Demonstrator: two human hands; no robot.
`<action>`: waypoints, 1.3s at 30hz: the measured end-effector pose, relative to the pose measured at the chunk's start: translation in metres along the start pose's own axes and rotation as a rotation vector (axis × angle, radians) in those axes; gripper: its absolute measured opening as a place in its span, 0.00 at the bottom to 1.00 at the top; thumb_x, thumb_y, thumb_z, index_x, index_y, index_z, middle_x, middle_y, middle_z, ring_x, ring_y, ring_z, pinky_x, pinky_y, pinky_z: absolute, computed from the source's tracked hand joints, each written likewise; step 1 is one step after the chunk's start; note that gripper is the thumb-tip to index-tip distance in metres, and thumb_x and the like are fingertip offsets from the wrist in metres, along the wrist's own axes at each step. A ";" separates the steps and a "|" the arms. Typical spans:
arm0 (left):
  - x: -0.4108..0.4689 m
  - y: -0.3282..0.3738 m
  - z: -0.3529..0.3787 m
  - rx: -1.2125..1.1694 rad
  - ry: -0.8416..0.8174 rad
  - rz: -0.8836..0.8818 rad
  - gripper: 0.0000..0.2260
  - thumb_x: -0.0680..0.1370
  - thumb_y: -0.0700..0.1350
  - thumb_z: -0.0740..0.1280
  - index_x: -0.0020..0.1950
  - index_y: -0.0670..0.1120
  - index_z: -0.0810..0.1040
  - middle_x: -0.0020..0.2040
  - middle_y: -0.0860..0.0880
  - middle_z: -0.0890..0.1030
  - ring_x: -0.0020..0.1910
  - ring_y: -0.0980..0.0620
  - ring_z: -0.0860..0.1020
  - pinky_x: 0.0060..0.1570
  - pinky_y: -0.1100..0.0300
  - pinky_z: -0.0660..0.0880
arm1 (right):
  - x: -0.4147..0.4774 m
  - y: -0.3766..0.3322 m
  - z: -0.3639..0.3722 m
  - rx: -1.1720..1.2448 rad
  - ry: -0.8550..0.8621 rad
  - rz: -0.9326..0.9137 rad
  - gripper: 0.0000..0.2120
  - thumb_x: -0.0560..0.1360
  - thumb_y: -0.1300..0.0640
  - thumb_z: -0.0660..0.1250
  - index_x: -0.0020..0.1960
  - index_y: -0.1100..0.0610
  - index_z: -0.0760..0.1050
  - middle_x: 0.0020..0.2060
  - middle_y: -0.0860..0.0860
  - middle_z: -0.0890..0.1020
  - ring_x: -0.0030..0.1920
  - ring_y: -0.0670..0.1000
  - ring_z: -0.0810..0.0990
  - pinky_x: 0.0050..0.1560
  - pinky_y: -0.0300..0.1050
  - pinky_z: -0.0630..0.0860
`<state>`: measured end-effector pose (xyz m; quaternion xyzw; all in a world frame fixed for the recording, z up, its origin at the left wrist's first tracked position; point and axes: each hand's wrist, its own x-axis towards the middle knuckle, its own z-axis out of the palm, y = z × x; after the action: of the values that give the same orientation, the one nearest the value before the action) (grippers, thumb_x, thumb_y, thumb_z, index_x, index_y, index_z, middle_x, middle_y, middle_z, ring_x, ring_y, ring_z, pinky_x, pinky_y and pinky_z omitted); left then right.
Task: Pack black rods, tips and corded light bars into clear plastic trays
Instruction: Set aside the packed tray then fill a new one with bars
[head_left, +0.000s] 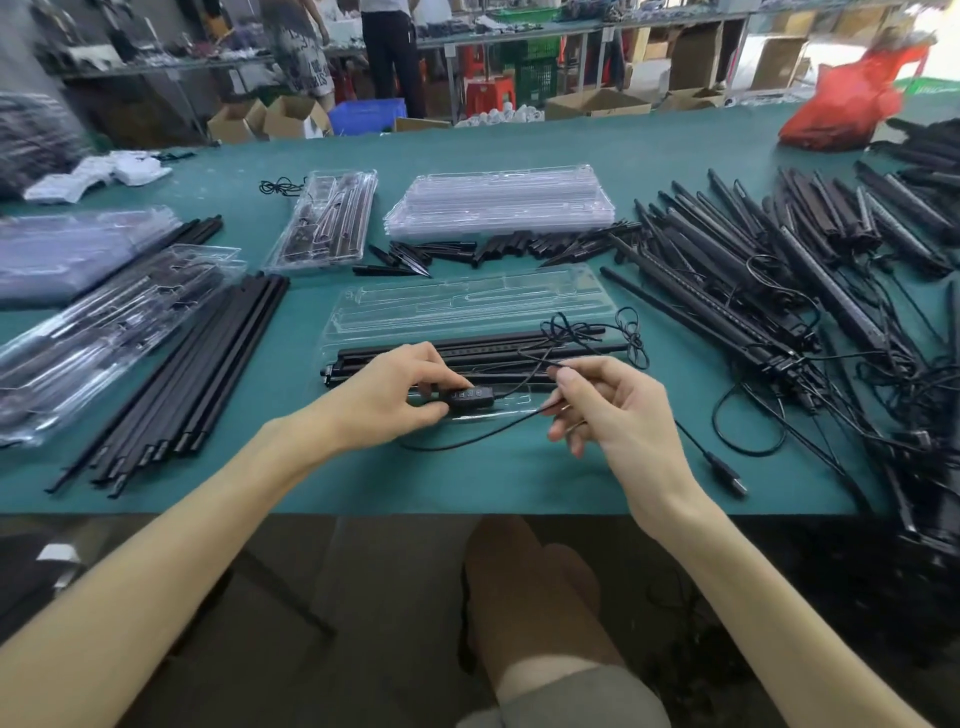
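A clear plastic tray lies on the green table in front of me. Black light bars rest across its near half, their cord looped at the right end. My left hand pinches the black inline controller over the tray's front slot. My right hand pinches the thin black cord just right of the controller. The cord's USB plug lies near the table edge. Black rods lie in a bundle at the left, black tips behind the tray.
A stack of clear trays stands at the back centre, a filled tray to its left, more filled trays at far left. A big heap of corded light bars covers the right side. A red bag lies far right.
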<state>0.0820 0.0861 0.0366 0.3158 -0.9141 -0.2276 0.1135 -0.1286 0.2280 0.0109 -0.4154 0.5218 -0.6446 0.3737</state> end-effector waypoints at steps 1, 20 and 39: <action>0.000 0.001 -0.001 0.024 -0.008 0.007 0.15 0.78 0.39 0.72 0.63 0.50 0.83 0.51 0.51 0.77 0.50 0.55 0.76 0.52 0.66 0.71 | 0.001 0.001 0.001 -0.008 -0.001 0.005 0.06 0.81 0.60 0.66 0.53 0.63 0.78 0.37 0.55 0.84 0.32 0.53 0.82 0.28 0.41 0.75; 0.017 0.020 0.005 0.307 -0.098 -0.025 0.11 0.80 0.48 0.69 0.62 0.50 0.83 0.52 0.52 0.75 0.51 0.51 0.77 0.57 0.50 0.74 | 0.004 0.025 0.003 -0.052 0.019 0.006 0.05 0.81 0.60 0.66 0.50 0.59 0.80 0.36 0.55 0.84 0.32 0.50 0.80 0.29 0.39 0.74; 0.022 0.024 0.001 0.255 -0.073 -0.103 0.04 0.78 0.45 0.73 0.52 0.50 0.84 0.47 0.56 0.76 0.50 0.51 0.78 0.55 0.51 0.75 | 0.001 0.027 0.004 -0.181 -0.001 -0.047 0.07 0.80 0.52 0.69 0.47 0.53 0.83 0.33 0.50 0.82 0.32 0.46 0.78 0.31 0.39 0.73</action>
<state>0.0519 0.0891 0.0491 0.3659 -0.9216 -0.1264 0.0275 -0.1237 0.2211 -0.0149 -0.4600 0.5676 -0.6033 0.3197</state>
